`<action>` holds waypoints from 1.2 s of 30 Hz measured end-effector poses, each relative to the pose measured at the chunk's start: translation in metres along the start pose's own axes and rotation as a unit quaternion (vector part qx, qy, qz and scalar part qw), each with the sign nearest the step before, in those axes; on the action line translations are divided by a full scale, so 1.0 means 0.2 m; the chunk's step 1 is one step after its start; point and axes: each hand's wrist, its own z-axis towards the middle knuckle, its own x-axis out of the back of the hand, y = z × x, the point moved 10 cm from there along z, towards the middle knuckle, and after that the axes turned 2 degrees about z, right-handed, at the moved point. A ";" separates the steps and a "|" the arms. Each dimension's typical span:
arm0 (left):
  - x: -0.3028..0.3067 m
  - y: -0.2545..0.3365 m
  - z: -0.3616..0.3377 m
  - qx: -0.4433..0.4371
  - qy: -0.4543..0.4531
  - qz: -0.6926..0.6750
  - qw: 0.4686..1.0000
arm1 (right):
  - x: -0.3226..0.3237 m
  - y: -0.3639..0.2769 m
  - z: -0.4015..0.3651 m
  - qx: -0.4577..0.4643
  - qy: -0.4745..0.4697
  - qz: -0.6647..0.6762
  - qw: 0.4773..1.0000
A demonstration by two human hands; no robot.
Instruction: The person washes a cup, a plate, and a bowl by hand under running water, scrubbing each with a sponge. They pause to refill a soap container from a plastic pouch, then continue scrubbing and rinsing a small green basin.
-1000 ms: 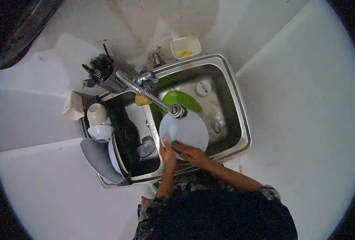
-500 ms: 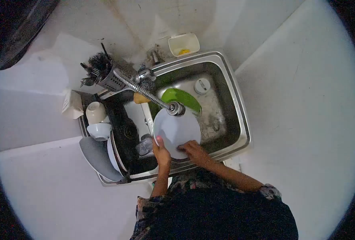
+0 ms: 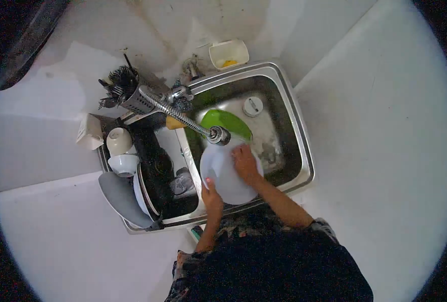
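A white plate [image 3: 223,183] is tilted over the front of the right sink basin, under the flexible faucet's spray head [image 3: 218,136]. My left hand [image 3: 213,200] grips its lower left rim, thumb on the face. On the plate's upper right face lie the fingers of my right hand [image 3: 244,163], slightly bent and a little blurred; nothing shows in them. Behind the plate, a green dish [image 3: 226,122] rests in the basin.
A dish rack [image 3: 148,156] at the left holds white bowls [image 3: 124,164], plates and a grey pan-like piece [image 3: 124,197]. Behind stand a cutlery holder [image 3: 138,102] and a white container [image 3: 229,54]. A yellow sponge [image 3: 174,123] sits by the divider; a drain cover [image 3: 253,106] lies in the basin.
My right hand has slid from the plate's lower edge up to its upper right face. The plate has shifted slightly to the right, with my left hand still holding its rim.
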 end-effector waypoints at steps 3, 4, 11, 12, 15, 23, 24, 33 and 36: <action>-0.11 0.08 -0.03 -0.061 -0.008 -0.044 0.997 | 0.08 -0.28 -0.07 0.002 0.094 0.082 0.992; -0.11 0.11 -0.01 -0.062 -0.008 -0.045 0.997 | 0.09 -0.30 -0.13 0.003 0.095 0.082 0.992; -0.11 0.06 0.16 0.047 -0.022 -0.075 0.996 | 0.22 -0.34 -0.45 0.180 -0.171 0.052 0.967; -0.12 0.00 0.18 0.047 -0.022 -0.077 0.996 | 0.19 -0.30 -0.44 0.189 -0.222 -0.039 0.956; -0.37 -0.03 0.07 0.277 -0.175 -0.304 0.895 | 0.26 -0.07 -0.32 0.033 -0.175 0.088 0.980; -0.72 -0.53 -0.03 0.377 -0.217 -0.306 0.847 | 0.35 0.49 -0.34 -0.365 0.110 0.706 0.597; -0.72 -0.41 -0.03 0.355 -0.206 -0.392 0.823 | 0.32 0.53 -0.37 -0.367 0.110 0.705 0.598; -0.25 -0.13 0.04 0.213 -0.062 -0.334 0.916 | 0.55 0.45 -0.42 -0.266 0.112 0.370 0.883; -0.18 0.04 -0.02 0.151 -0.100 -0.176 0.968 | 0.56 -0.18 -0.22 -0.030 0.023 0.255 0.966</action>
